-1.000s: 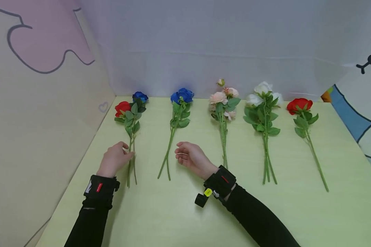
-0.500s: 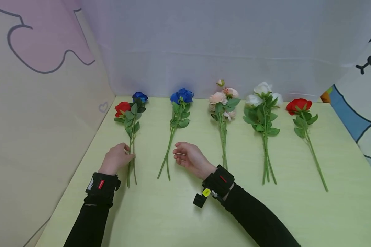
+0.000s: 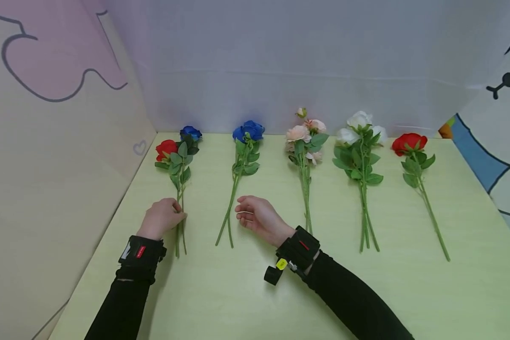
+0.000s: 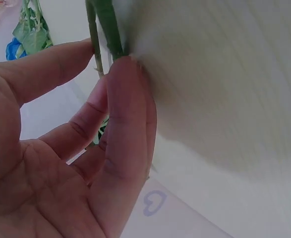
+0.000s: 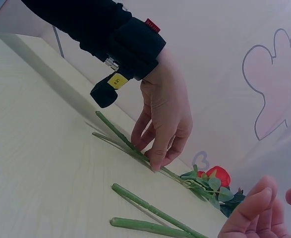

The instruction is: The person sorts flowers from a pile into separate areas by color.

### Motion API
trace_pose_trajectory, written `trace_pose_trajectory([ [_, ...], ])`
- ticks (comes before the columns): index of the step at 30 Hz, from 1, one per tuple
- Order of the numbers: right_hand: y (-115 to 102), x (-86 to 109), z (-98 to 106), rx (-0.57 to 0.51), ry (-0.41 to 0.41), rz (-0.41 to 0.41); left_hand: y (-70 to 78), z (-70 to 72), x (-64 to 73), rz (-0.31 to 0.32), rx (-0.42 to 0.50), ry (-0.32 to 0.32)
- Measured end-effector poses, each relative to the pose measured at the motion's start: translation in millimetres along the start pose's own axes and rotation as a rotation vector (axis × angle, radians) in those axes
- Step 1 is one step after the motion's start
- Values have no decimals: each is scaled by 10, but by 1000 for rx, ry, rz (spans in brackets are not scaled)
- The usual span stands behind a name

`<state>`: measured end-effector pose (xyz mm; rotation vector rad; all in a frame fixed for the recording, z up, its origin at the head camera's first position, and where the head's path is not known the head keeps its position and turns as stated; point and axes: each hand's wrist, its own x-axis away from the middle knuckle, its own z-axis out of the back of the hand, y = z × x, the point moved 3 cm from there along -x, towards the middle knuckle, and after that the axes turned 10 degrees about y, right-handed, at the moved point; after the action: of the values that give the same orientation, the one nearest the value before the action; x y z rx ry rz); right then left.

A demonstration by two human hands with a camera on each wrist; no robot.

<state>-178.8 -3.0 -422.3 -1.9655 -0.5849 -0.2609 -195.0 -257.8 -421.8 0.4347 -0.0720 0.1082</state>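
Note:
At the left of the head view, a red rose and a darker blue rose lie with stems crossing. My left hand pinches their stems below the leaves, thumb on one side and fingers on the other. Between my hands lie blue roses with two bare stems. My right hand hovers just right of those stems, fingers loosely bent and holding nothing. In the right wrist view its fingertips show at the lower right, near the blue roses' green stems.
Further right on the pale yellow table lie pink flowers, white roses and a single red rose. A white cloth hangs along the back edge. The left wall borders the table.
My left hand's fingers have closed in on the stems, drawing them slightly closer together. My right hand has drifted a little left. The other flowers stay put.

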Motion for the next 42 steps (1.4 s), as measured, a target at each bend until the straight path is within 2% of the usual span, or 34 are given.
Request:
trace_pose_trajectory([
  [8,-18,22,27,-7,29,2,28,-50,-47,-41,-5,30],
  [13,-1,4,-20,9,2,-13,-53,-31,-9,7,23,41],
  [19,23,-4,-41,5,-6,-27,-140,-11,20,54,104,19],
  [23,22,-5,-14,-7,7,-25,-134,-34,-30,83,206,-17],
  [31,4,-7,45,-10,22,-15,-62,-127,-97,89,515,-107],
  [35,6,-16,61,-3,13,-9,-56,-138,-88,85,592,-122],
  [42,-4,-34,83,4,29,-2,-14,-156,-70,78,652,-114],
])
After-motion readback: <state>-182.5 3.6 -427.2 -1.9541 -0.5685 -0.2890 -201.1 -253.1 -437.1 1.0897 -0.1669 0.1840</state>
